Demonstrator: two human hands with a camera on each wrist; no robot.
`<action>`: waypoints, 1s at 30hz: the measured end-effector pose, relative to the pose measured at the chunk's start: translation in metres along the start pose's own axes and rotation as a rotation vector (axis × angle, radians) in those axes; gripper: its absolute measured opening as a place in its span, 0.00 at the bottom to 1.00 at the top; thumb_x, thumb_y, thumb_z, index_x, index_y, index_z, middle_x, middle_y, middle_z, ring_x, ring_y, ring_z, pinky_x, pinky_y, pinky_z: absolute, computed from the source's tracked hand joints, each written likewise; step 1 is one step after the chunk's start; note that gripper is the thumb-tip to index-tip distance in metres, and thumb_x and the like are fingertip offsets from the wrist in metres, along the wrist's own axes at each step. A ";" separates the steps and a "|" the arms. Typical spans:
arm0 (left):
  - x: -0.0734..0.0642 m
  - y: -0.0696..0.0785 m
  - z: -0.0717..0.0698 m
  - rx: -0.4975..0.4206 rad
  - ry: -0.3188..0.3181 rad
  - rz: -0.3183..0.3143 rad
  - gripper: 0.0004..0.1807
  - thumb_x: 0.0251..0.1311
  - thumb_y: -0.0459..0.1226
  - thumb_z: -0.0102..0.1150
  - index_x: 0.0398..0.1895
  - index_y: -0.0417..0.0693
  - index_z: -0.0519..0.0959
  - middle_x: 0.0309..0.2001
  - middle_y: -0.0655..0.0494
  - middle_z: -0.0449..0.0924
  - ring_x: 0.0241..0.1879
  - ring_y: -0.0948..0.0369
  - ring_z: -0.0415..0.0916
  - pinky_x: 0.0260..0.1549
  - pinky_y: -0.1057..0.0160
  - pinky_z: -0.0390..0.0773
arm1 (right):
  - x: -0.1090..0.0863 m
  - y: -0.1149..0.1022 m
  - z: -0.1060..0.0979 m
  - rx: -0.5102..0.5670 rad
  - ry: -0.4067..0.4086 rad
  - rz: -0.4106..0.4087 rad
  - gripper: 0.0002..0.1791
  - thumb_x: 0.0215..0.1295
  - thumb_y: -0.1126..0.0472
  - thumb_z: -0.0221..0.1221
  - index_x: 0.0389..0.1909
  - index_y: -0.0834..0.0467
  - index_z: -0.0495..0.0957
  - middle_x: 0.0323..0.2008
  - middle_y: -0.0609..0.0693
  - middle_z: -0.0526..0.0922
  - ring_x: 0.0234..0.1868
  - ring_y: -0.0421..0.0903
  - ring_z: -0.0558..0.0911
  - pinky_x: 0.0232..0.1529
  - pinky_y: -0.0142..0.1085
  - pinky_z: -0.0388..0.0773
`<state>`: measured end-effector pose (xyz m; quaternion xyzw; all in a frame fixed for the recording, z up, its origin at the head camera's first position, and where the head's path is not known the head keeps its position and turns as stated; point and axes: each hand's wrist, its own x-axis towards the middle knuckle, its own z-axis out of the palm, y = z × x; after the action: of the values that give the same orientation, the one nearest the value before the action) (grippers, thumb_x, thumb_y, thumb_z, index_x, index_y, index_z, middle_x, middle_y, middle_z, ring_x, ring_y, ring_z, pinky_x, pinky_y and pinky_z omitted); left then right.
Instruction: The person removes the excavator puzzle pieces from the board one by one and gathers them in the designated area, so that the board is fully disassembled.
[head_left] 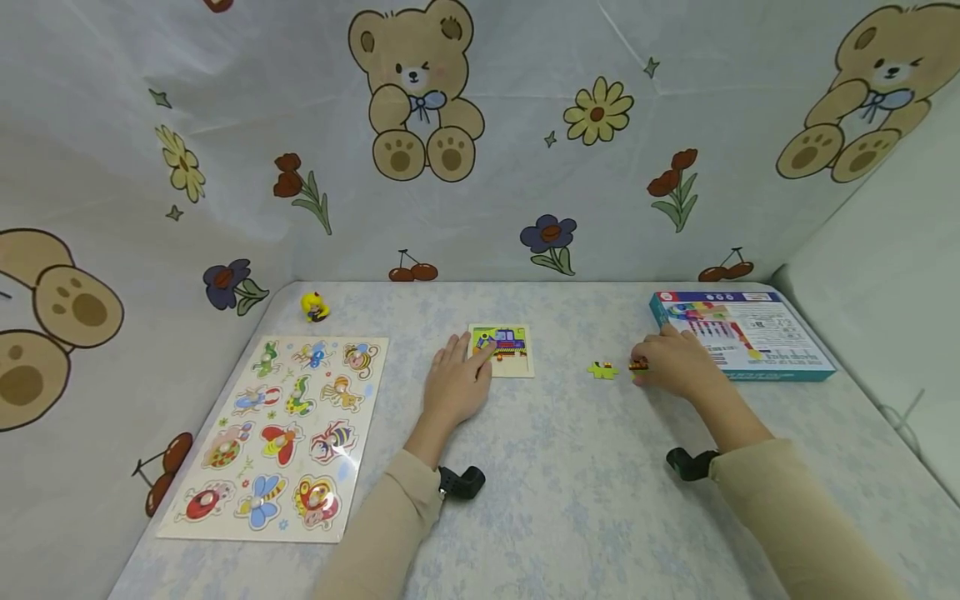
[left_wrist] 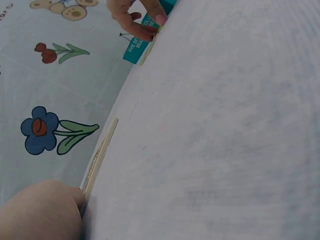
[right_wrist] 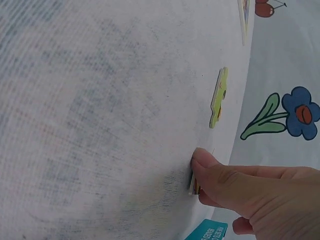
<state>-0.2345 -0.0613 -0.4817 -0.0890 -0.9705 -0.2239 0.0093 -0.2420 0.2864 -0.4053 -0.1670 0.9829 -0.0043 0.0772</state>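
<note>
My left hand [head_left: 453,385] rests with extended fingers on the left side of a small square puzzle board [head_left: 512,368] that shows a colourful vehicle. Its thumb lies across the picture. In the left wrist view the board's edge [left_wrist: 102,152] shows beside that hand. Over to the right, my right hand [head_left: 677,364] pinches a small dark and orange puzzle piece [head_left: 638,365] at the table surface, its picture largely covered by the fingers. A yellow-green puzzle piece [head_left: 603,370] lies flat between the board and the right hand.
A large board of insect pictures [head_left: 341,500] lies at the left, with a small yellow toy figure [head_left: 315,307] behind it. The teal-edged box [head_left: 780,329] stands just beyond my right hand. A patterned cloth wall [head_left: 487,225] bounds the table's back.
</note>
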 end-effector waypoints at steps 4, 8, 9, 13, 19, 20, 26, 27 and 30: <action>0.000 0.000 -0.001 -0.008 -0.008 -0.002 0.25 0.76 0.53 0.32 0.74 0.75 0.62 0.80 0.52 0.47 0.80 0.52 0.39 0.79 0.48 0.43 | 0.000 0.000 -0.001 0.036 -0.015 0.012 0.21 0.54 0.52 0.73 0.48 0.55 0.86 0.44 0.54 0.87 0.47 0.55 0.73 0.45 0.48 0.73; 0.001 0.001 -0.003 -0.027 -0.025 -0.002 0.25 0.76 0.52 0.33 0.74 0.73 0.63 0.80 0.51 0.47 0.80 0.51 0.39 0.79 0.48 0.43 | 0.002 -0.004 -0.002 0.112 0.007 0.027 0.23 0.57 0.51 0.71 0.52 0.56 0.84 0.47 0.55 0.86 0.49 0.55 0.73 0.47 0.51 0.75; 0.002 0.002 -0.004 -0.031 -0.031 -0.005 0.25 0.76 0.52 0.34 0.74 0.73 0.63 0.80 0.51 0.47 0.81 0.51 0.39 0.79 0.47 0.43 | 0.003 -0.006 -0.002 0.138 0.019 0.028 0.23 0.59 0.51 0.70 0.54 0.56 0.84 0.48 0.55 0.86 0.49 0.55 0.73 0.48 0.51 0.75; 0.004 0.003 -0.006 -0.054 -0.039 -0.013 0.25 0.75 0.51 0.37 0.73 0.72 0.65 0.80 0.50 0.48 0.80 0.50 0.39 0.78 0.46 0.43 | 0.014 -0.019 0.001 0.276 0.051 -0.005 0.22 0.66 0.51 0.64 0.57 0.56 0.81 0.48 0.53 0.85 0.52 0.55 0.73 0.53 0.52 0.77; 0.007 0.004 -0.005 -0.068 -0.034 -0.031 0.25 0.74 0.50 0.37 0.72 0.72 0.67 0.80 0.50 0.49 0.81 0.50 0.38 0.78 0.45 0.43 | 0.033 -0.054 0.007 0.366 0.051 -0.030 0.23 0.67 0.51 0.63 0.61 0.56 0.78 0.50 0.52 0.84 0.54 0.53 0.74 0.58 0.52 0.77; 0.007 0.005 -0.005 -0.071 -0.032 -0.035 0.25 0.74 0.50 0.37 0.72 0.72 0.67 0.80 0.50 0.50 0.81 0.50 0.38 0.78 0.45 0.43 | 0.036 -0.061 0.008 0.366 0.055 -0.038 0.24 0.67 0.51 0.63 0.61 0.56 0.78 0.50 0.52 0.84 0.54 0.53 0.75 0.58 0.52 0.77; 0.011 0.008 -0.005 -0.107 0.012 -0.045 0.24 0.74 0.48 0.38 0.71 0.70 0.68 0.79 0.50 0.52 0.80 0.49 0.39 0.78 0.45 0.44 | 0.058 -0.092 0.016 0.357 0.089 -0.087 0.24 0.68 0.51 0.62 0.61 0.57 0.78 0.53 0.53 0.82 0.58 0.54 0.75 0.63 0.53 0.73; 0.012 0.008 -0.005 -0.106 0.018 -0.042 0.24 0.74 0.48 0.38 0.71 0.70 0.68 0.79 0.50 0.52 0.80 0.49 0.39 0.78 0.45 0.44 | 0.063 -0.096 0.017 0.355 0.087 -0.089 0.24 0.68 0.51 0.62 0.61 0.56 0.78 0.55 0.53 0.81 0.59 0.55 0.74 0.64 0.54 0.72; 0.015 0.011 -0.005 -0.087 0.013 -0.031 0.25 0.74 0.48 0.38 0.73 0.70 0.66 0.79 0.51 0.50 0.80 0.48 0.40 0.78 0.44 0.44 | 0.073 -0.105 0.020 0.341 0.094 -0.112 0.25 0.68 0.50 0.62 0.62 0.56 0.77 0.58 0.54 0.79 0.61 0.55 0.74 0.65 0.53 0.72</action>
<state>-0.2471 -0.0514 -0.4720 -0.0727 -0.9611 -0.2664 0.0085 -0.2727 0.1634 -0.4329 -0.2056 0.9596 -0.1831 0.0579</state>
